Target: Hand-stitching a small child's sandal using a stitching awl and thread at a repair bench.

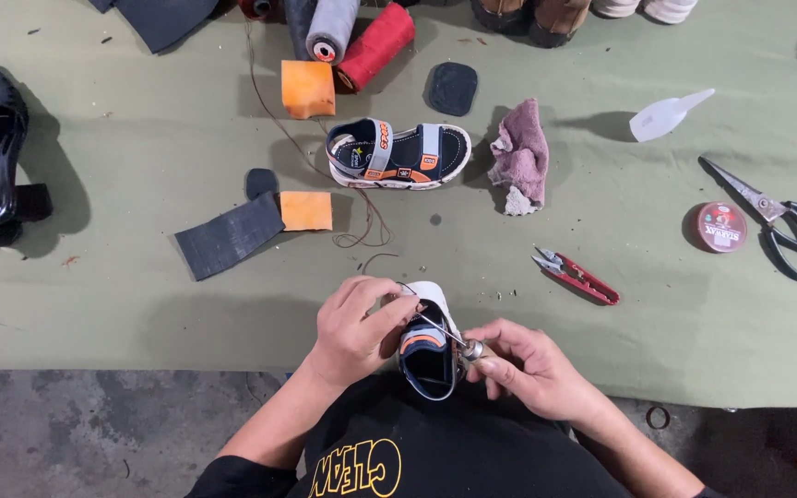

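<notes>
At the near edge of the green table we see the left hand with fingers curled around a small sandal, held on edge; the right hand pinches a metal-tipped awl against it; a matching sandal lies mid-table; red thread snips rest just right; black scissors lie toward the right edge.

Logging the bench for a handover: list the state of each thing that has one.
Small navy-and-orange sandal in hand: held upright, being stitched.
Matching sandal on the cloth: lying flat, straps closed.
Black-handled scissors: shut.
Red thread snips: shut.
Round red tin: lid on.
Left hand: gripping sandal.
Right hand: holding metal awl.
</notes>
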